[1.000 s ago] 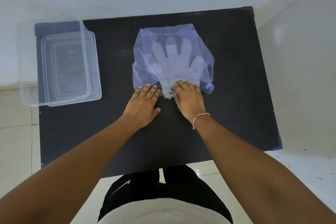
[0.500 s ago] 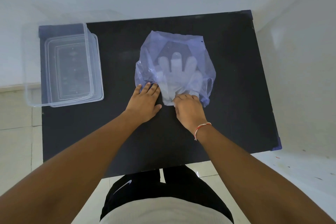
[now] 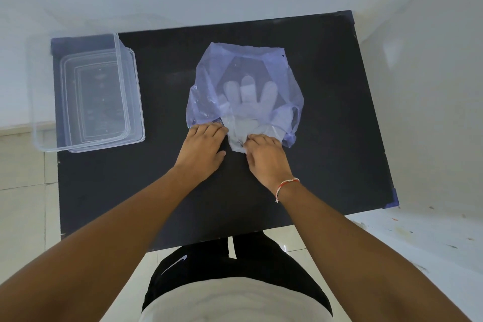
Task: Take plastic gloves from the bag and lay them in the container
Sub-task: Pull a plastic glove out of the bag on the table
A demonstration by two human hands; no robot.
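Matte black tabletop [image 3: 326, 112] meets white walls; your left hand [image 3: 202, 146] flattens the crinkly violet bag [image 3: 261, 60], right hand [image 3: 266, 155] pinches translucent gloves [image 3: 245, 102].

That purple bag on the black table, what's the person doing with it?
A person is pulling clear plastic gloves out of a thin purple bag lying on the black table. The left hand presses flat on the bag's near edge to hold it down, while the right hand pinches the glove cuffs at the bag's mouth. The gloves are mostly inside the bag. The clear container at the table's left end looks empty, with no glove in it.
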